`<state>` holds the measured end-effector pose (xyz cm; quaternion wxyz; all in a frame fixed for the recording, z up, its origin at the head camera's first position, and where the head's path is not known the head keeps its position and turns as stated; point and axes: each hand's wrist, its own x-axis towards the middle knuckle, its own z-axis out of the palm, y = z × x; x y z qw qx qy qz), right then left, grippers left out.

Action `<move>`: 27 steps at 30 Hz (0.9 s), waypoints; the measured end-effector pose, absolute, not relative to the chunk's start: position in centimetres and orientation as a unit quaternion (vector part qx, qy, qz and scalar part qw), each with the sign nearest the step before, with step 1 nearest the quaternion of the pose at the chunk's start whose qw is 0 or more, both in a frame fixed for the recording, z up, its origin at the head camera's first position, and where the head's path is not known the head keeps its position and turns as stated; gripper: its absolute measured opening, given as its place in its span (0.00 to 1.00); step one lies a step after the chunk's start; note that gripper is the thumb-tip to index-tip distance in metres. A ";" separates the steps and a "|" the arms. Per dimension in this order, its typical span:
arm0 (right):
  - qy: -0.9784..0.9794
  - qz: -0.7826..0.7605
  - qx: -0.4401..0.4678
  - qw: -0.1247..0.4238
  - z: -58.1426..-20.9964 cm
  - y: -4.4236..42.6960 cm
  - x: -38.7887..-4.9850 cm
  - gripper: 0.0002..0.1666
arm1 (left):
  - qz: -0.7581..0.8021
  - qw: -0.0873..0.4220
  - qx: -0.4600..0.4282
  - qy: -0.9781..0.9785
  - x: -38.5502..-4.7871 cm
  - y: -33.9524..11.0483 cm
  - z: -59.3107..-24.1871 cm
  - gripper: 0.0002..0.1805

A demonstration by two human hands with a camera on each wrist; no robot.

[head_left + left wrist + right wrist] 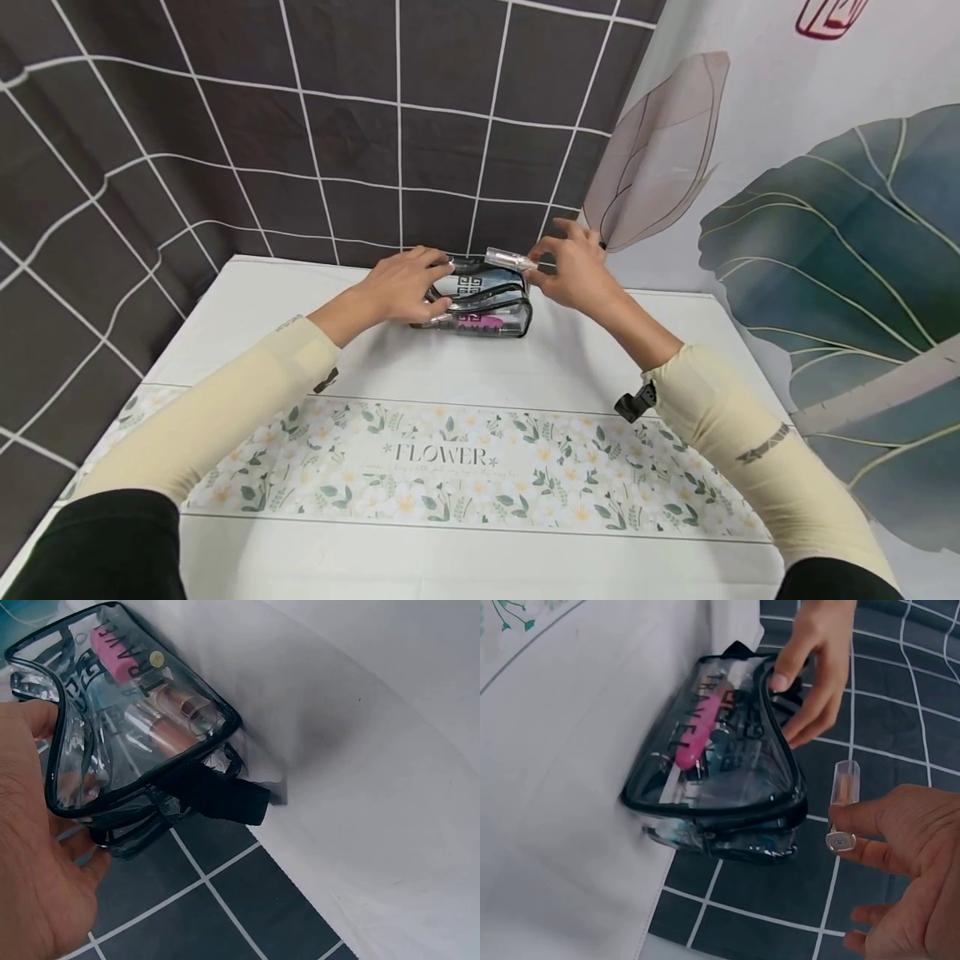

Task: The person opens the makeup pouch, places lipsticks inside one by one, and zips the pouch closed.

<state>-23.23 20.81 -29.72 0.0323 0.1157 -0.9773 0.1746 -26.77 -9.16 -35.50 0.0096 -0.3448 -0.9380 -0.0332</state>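
A clear zip pouch (491, 322) with black piping and "TRAVEL" lettering stands at the back of the table. My left hand (401, 287) grips its left end, the thumb in front and the other fingers at the far edge. Through its wall, the left wrist view shows a pink item (114, 656) and tubes with peach or brown contents (169, 733). My right hand (573, 268) pinches a small lip gloss tube (845, 786), see-through with a peach inside and a silvery end, between thumb and finger. That tube is held above the pouch's right end, apart from it.
The white table cover (247, 333) has a floral band (442, 467) reading "FLOWER" across its front. Behind the table hangs a dark curtain with white grid lines (348, 137). To the right is a pale cloth printed with large leaves (847, 242).
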 end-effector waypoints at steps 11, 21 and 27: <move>-0.977 0.171 0.128 0.016 -30.8 19.6 -23.6 0.25 | -0.041 -0.003 -0.337 -0.941 -26.7 -8.9 -35.0 0.43; -0.973 0.193 0.126 0.021 -31.2 19.5 -23.5 0.31 | -0.041 -0.001 -0.337 -0.941 -26.9 -8.9 -35.0 0.43; -0.970 0.202 0.130 0.033 -31.8 19.9 -23.4 0.29 | -0.041 0.002 -0.340 -0.939 -27.0 -8.9 -35.2 0.42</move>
